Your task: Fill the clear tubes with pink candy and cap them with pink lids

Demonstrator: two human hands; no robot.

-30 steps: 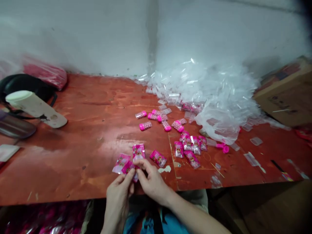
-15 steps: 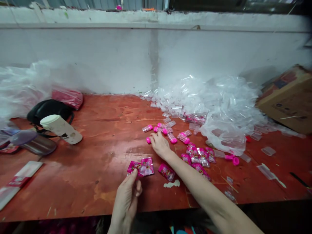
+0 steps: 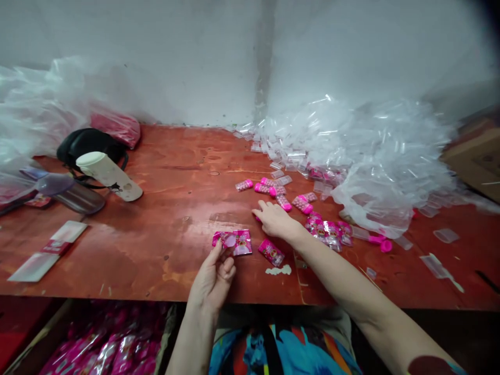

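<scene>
My left hand (image 3: 216,271) is closed, with thumb and fingers pinching a shiny pink packet (image 3: 221,237) just above the table near its front edge. Another pink packet (image 3: 244,242) adjoins it on the right, and a pale round patch shows between them. My right hand (image 3: 275,220) reaches across from the right, fingers bent down over a small pink-capped piece (image 3: 258,219); most of that piece is hidden. Beyond those fingers lie several pink-capped tubes (image 3: 269,188) filled with small beads. One loose pink packet (image 3: 271,252) rests between my hands.
Several pink packets (image 3: 330,233) lie right of my right forearm. A heap of clear plastic pieces and bags (image 3: 375,140) spreads behind, beside a cardboard box (image 3: 474,156). Left are a white tumbler (image 3: 111,177), a black bag (image 3: 91,146) and a dark bottle (image 3: 74,194). Below sits an open box of packets (image 3: 111,346).
The view has tilted down, showing the box under the table. My right hand has drawn back toward me with the pink-capped piece. My left hand keeps hold of the packet.
</scene>
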